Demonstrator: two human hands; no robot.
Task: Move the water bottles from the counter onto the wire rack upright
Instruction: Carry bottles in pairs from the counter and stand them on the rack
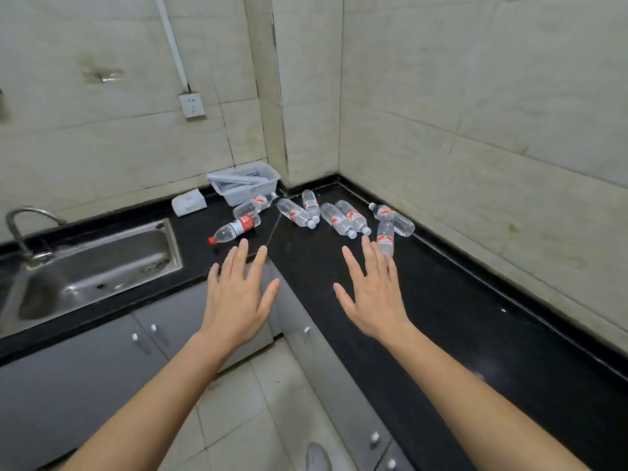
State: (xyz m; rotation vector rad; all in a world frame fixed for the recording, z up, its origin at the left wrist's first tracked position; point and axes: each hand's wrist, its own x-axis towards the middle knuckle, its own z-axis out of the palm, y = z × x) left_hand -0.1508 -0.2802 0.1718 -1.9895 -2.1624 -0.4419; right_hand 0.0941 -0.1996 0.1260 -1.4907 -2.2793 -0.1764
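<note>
Several clear water bottles with red-and-white labels lie on their sides on the black counter (441, 300) near the corner: one with a red cap (234, 228) at the left, a pair (345, 219) in the middle, one (394, 219) by the right wall, and one (385, 237) just beyond my right fingertips. My left hand (238, 297) hovers open, palm down, short of the red-capped bottle. My right hand (372, 294) is also open, fingers spread, holding nothing. No wire rack shows in view.
A white plastic basket (244, 183) stands at the back by the corner, with a white tissue pack (188, 202) to its left. A steel sink (95, 270) with a tap (20, 222) is set in the counter at left. Grey cabinet doors (102, 368) lie below.
</note>
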